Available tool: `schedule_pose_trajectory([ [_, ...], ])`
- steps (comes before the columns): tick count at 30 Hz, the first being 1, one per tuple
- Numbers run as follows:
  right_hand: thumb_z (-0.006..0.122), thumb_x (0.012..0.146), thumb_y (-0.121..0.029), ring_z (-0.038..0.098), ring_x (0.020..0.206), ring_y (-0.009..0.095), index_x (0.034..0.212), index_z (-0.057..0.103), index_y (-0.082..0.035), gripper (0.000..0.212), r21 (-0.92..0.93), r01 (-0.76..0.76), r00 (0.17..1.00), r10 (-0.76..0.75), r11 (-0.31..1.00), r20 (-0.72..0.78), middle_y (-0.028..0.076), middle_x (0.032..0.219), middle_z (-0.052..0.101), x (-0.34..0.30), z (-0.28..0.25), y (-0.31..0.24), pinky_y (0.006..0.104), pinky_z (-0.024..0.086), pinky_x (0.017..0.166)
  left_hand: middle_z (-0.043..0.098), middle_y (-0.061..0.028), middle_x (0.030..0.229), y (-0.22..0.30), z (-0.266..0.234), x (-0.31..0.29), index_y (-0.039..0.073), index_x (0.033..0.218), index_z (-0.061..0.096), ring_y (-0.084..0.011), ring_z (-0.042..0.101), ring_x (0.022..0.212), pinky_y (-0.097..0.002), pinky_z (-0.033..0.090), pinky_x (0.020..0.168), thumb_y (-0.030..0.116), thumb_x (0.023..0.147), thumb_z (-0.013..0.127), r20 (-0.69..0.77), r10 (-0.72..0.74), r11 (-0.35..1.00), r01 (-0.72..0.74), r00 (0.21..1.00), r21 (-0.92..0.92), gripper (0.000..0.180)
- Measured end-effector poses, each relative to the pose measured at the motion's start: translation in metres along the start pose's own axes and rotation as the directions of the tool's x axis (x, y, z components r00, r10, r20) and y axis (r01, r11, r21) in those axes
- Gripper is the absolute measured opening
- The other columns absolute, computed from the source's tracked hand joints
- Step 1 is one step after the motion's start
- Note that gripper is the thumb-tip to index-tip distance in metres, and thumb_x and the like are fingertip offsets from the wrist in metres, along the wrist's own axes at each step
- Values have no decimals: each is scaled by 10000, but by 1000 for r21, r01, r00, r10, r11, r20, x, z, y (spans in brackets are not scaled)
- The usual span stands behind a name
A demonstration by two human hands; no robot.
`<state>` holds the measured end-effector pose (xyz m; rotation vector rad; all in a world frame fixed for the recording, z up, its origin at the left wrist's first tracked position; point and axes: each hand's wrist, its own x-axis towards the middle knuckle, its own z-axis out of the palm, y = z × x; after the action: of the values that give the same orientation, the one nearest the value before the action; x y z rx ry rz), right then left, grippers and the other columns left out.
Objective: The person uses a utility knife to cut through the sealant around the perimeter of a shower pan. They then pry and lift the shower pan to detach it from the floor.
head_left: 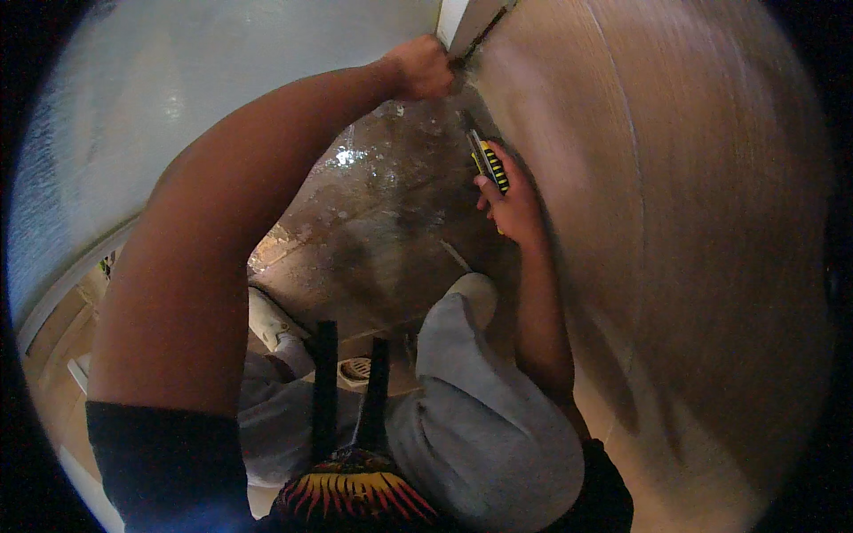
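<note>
My left hand (423, 67) is raised high at the top centre, fingers closed against the edge where a white trim strip (455, 19) meets a large brown wood-grain panel (675, 222). My right hand (508, 201) is lower, against the same panel edge, shut on a yellow and black utility knife (488, 163) whose blade points up along the seam. The rest of the panel curves away to the right.
Below me is a dark, stained, wet-looking floor (382, 222) with a round floor drain (355, 369). My grey trousers (480, 426) and white shoes (271, 322) fill the lower middle. A pale wall (133, 107) stands on the left.
</note>
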<state>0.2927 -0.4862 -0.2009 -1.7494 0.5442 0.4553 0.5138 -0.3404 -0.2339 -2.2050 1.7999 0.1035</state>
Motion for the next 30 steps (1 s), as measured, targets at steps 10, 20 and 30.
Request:
schedule_pose_trajectory([
  [10, 578, 876, -87, 560, 608, 103, 1380, 384, -150, 544, 7, -5, 1000, 5, 1000, 0, 53, 956, 588, 0, 0, 2, 258, 462, 499, 667, -73, 724, 2, 25, -5, 101, 900, 637, -243, 667, 698, -417, 510, 641, 271, 821, 548, -61, 85, 996, -83, 994, 30, 207],
  [20, 554, 896, -57, 582, 676, 148, 1390, 356, -130, 537, 34, -37, 997, 35, 999, 62, 116, 1177, 547, 1, -1, 0, 302, 508, 633, 675, -36, 695, 16, 35, 8, 155, 689, 703, -222, 660, 660, -373, 500, 575, 210, 737, 619, -126, -271, 932, 227, 954, -284, 112],
  [30, 563, 894, -71, 582, 685, 147, 1383, 368, -137, 530, 9, -67, 994, 66, 998, 84, 104, 1125, 569, -2, -3, -1, 305, 508, 639, 694, -83, 799, 12, 2, 10, 120, 779, 724, -258, 682, 761, -393, 552, 651, 173, 772, 605, 210, -129, 985, 149, 969, -87, 131],
])
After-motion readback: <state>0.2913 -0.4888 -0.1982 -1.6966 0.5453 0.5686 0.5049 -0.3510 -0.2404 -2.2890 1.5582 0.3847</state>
